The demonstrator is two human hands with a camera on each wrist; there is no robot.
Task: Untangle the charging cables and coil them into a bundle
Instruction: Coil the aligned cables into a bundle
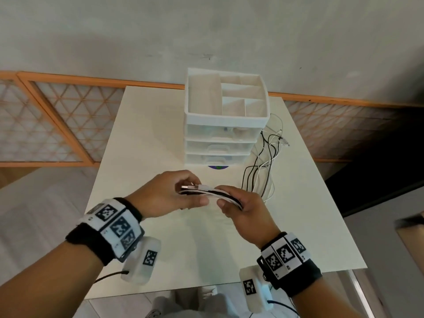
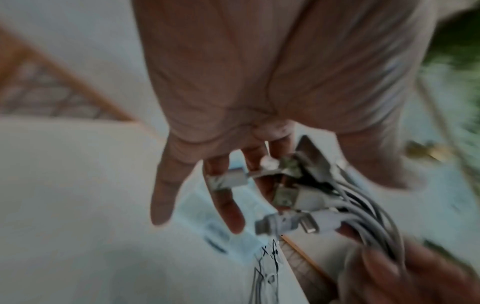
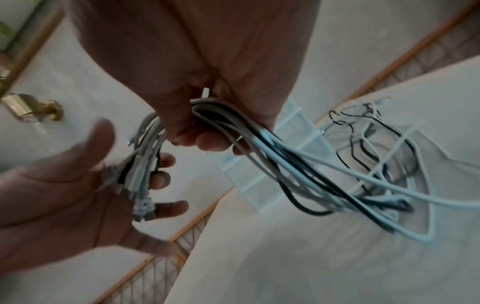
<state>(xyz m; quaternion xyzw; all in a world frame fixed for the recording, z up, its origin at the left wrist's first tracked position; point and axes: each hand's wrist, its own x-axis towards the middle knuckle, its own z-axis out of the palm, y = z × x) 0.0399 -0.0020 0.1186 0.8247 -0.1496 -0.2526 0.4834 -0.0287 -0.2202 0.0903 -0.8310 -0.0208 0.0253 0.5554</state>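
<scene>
Pale plaster wall runs behind a smooth white table point(image 1: 160, 138), with orange-framed lattice panels point(image 1: 46, 120) low along the wall on both sides. Your two hands meet above the near middle of the table. Your left hand point(image 1: 169, 196) has its thumb pressed over the plug ends of the charging cables point(image 1: 206, 191), while its fingers lie loosely spread beneath them, only partly curled; the left wrist view is blurred, but several white plugs point(image 2: 293, 222) with metal tips show there. Your right hand point(image 1: 243, 205) has its fingers curled tight round the same gathered strands, just right of the left hand. The cables are thin round cords, mostly white with at least two black; an exact count cannot be told. From your right fist they trail far and right in loose loops point(image 1: 263, 166) on the table, beside a white plastic drawer unit point(image 1: 224, 125). That unit has three translucent drawers and a top tray split into compartments. It stands at the far middle, touching the slack cables' side.
</scene>
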